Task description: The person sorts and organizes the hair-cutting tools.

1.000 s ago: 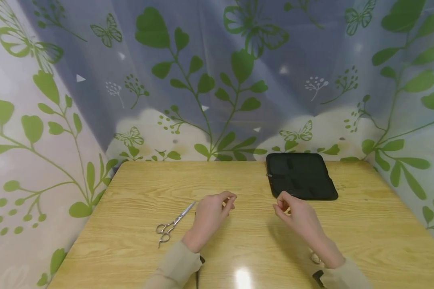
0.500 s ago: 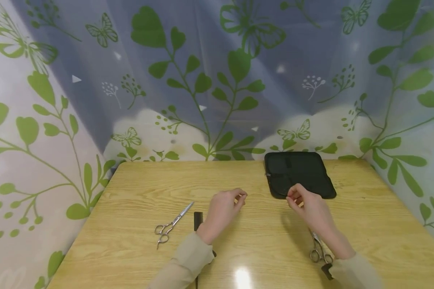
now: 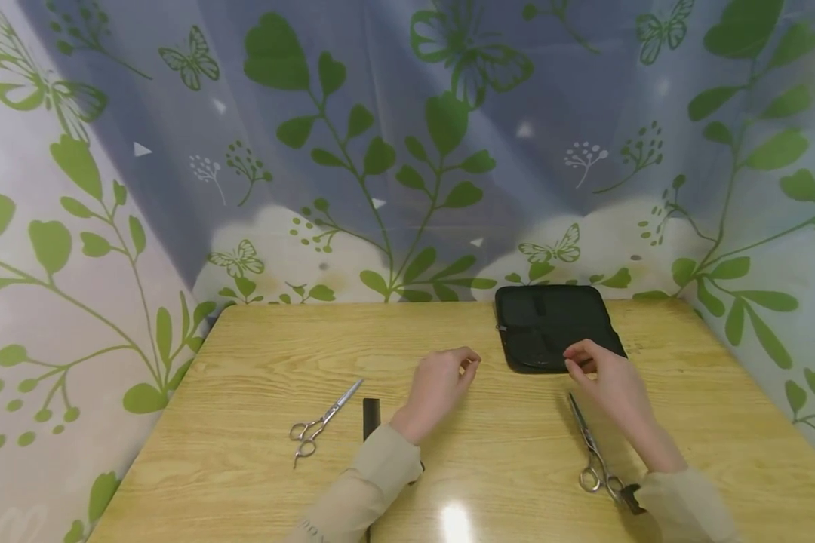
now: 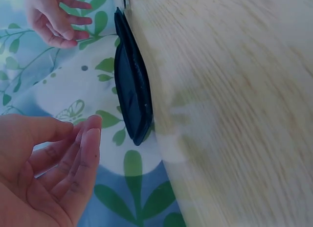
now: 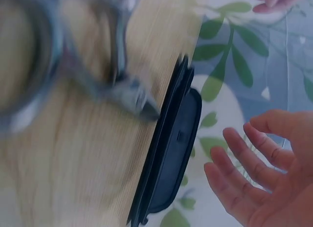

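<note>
My left hand (image 3: 441,388) hovers over the middle of the wooden table, fingers loosely bent and holding nothing; the left wrist view shows its palm (image 4: 49,168) bare. Beneath that forearm lies a black comb (image 3: 371,415), its lower part mostly covered by the sleeve. My right hand (image 3: 614,385) is in the air by the near right corner of a flat black zip case (image 3: 550,324), its fingers (image 5: 244,163) relaxed, with nothing in them. On the table just left of the right forearm lies a pair of scissors (image 3: 589,445), whose finger rings (image 5: 54,56) loom large in the right wrist view.
A second pair of silver scissors (image 3: 326,418) rests left of the comb, blades pointing away. Behind the table's back edge hangs a curtain (image 3: 394,151) printed with leaves and butterflies. The wooden tabletop (image 3: 272,347) stretches between these things.
Both hands have shifted to the right, the left also slightly away from me. The comb's end and the right-hand scissors have come into sight from under the arms. Case and left scissors stay put.
</note>
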The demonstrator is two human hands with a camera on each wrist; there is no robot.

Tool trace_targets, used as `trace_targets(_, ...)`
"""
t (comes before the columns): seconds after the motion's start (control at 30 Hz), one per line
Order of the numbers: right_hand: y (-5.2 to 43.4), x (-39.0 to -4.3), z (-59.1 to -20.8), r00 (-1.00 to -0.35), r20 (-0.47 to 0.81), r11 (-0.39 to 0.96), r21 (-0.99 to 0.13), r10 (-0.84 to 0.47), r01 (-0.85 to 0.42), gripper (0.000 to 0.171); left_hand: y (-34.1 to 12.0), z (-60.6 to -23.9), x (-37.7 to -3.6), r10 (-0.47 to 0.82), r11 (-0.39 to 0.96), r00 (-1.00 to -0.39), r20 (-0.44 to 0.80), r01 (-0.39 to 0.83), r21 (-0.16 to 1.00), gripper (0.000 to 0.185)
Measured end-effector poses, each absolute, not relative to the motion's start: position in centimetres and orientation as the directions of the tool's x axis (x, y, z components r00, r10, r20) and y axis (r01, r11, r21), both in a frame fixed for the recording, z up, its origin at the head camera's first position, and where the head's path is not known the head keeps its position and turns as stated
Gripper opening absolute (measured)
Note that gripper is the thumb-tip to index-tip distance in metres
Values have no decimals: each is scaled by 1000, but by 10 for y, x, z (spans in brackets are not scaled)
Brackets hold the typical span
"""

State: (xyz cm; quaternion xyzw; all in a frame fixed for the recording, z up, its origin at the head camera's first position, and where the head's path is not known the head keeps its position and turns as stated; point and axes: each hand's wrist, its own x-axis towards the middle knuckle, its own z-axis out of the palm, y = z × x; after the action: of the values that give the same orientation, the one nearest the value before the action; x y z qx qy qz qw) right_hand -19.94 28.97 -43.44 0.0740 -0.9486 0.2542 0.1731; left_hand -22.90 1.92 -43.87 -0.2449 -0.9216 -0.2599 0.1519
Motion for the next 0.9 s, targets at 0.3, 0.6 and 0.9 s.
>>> trace_targets(0.3,320,-211,-432,-951,309,882,-452,14,-134,18,33,-443,-240,345,734,-859,377,498,463,12)
trace_targets(0.6,339,-229,-429,-975,218,894,-444,39,-63,30,54,-447,-247,296,775,-910,291,407,484,29)
trace_targets(0.9,357,-244,-435,-983,167,903,-430,83,3,39,70,-453,-250,282,786,-925,257,376,491,28)
